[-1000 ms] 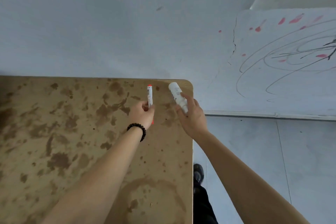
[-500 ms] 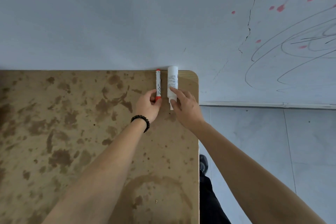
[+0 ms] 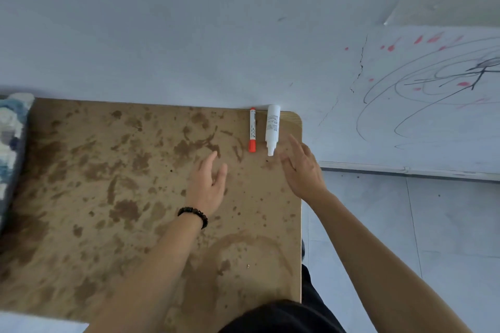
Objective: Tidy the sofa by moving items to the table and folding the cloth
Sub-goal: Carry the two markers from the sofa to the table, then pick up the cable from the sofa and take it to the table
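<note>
- Head view: your left hand (image 3: 207,184) hovers over the stained brown table (image 3: 81,197), its grip released, fingers spread and holding nothing.
- A dark beaded bracelet (image 3: 193,215) circles your left wrist.
- Your right hand (image 3: 303,170) sits near the table's right edge, grip released too, fingers loose and pointing toward the far corner.
- The red-capped marker (image 3: 252,130) lies flat at the far right corner of the table, cap end toward you, apart from both hands.
- The white bottle (image 3: 272,130) lies just right of the marker, parallel to it, nozzle toward you; your right fingertips are near it but not touching.
- A blue and white cloth (image 3: 12,138) shows at the far left edge of the table, partly cut off by the frame.
- The scribbled white board (image 3: 419,116) leans against the wall to the right, on the floor.
</note>
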The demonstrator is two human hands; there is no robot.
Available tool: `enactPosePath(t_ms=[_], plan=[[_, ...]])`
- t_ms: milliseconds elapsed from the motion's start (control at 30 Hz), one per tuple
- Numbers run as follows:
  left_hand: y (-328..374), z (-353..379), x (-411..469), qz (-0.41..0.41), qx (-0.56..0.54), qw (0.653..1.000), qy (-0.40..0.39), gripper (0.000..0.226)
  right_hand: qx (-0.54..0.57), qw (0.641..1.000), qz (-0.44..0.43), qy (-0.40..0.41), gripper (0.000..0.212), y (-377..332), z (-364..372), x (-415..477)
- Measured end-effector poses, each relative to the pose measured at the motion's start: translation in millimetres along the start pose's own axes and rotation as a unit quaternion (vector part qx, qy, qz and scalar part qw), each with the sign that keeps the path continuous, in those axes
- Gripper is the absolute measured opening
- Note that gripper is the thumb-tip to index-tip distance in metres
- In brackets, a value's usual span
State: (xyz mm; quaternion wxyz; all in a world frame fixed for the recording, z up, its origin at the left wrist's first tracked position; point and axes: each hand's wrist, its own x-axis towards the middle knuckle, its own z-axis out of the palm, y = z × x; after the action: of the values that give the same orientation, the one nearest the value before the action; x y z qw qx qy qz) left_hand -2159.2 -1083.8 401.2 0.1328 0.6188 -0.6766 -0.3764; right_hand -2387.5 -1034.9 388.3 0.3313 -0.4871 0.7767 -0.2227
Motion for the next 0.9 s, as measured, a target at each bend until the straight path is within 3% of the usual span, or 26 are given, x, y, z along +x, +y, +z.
enactPosePath(t_ms=[167,367,500,667,900], plan=[[-5.0,-53.2,-106.5,-0.009,-0.124,0.989,0.085,0.052,0.011,0.998,-0.008,0.064,0.054,-15.6,-23.4,-107.1],[-47.0,-71.0,-222.4,-0.040,-0.220,0.969,0.103,0.044,0.051,0.988,0.056,0.135,0.055,-0.7,1.0,-258.9],[-63.4,-81.3,-270.5,-0.059,-0.240,0.959,0.140,0.047,0.050,0.993,0.018,0.103,0.052,-4.6,11.5,-310.1],[-58.3,-89.9,-327.4,-0.071,-0.227,0.939,0.247,0.048,0.076,0.991,-0.086,0.067,0.050,-22.9,-3.9,-313.8],[-64.1,-50.5,-454.5,-0.154,-0.197,0.882,0.399,0.034,0.072,0.973,-0.198,-0.092,0.048,-12.4,12.2,-328.3]])
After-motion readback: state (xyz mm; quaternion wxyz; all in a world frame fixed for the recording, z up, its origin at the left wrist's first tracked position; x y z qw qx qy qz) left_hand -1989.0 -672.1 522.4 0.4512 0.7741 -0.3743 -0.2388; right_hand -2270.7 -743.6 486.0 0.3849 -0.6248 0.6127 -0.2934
